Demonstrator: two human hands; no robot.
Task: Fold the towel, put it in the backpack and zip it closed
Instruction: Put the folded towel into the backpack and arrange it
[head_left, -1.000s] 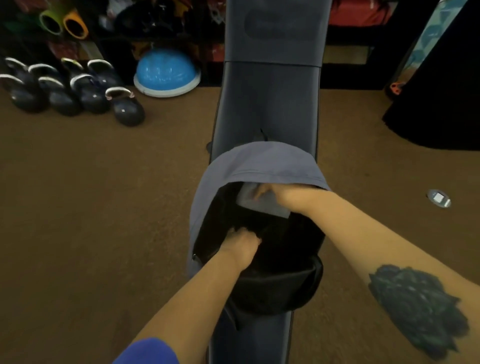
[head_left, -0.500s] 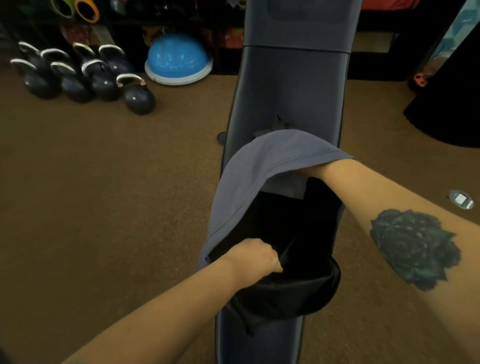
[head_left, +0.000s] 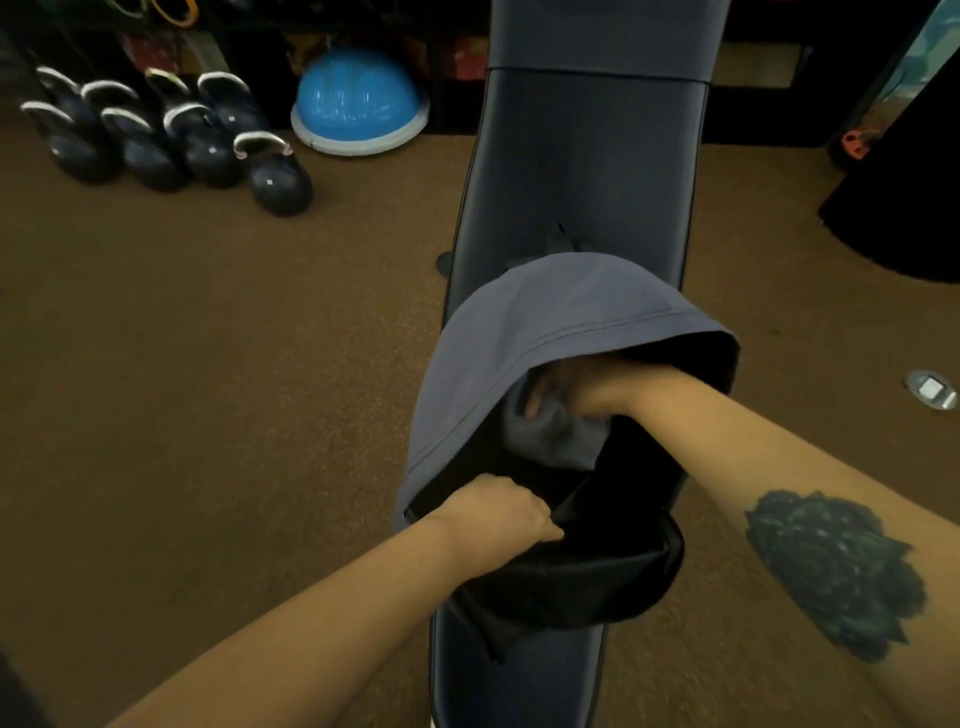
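R hand (head_left: 582, 395) half hidden under grey flap of backpack (head_left: 545, 332), fingers curled on towel (head_left: 556, 441) inside. L hand (head_left: 498, 514) fists black front edge. Bench (head_left: 587, 171) beneath; kettlebells (head_left: 171, 140) far left on brown carpet (head_left: 208, 364).

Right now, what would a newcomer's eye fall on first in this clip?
Dead centre, a grey backpack lies open on a dark bench, with both hands at its mouth: the right hand pushes a grey towel inside, while the left hand grips the black near edge. Far left on the brown floor stand kettlebells beside a blue balance dome.
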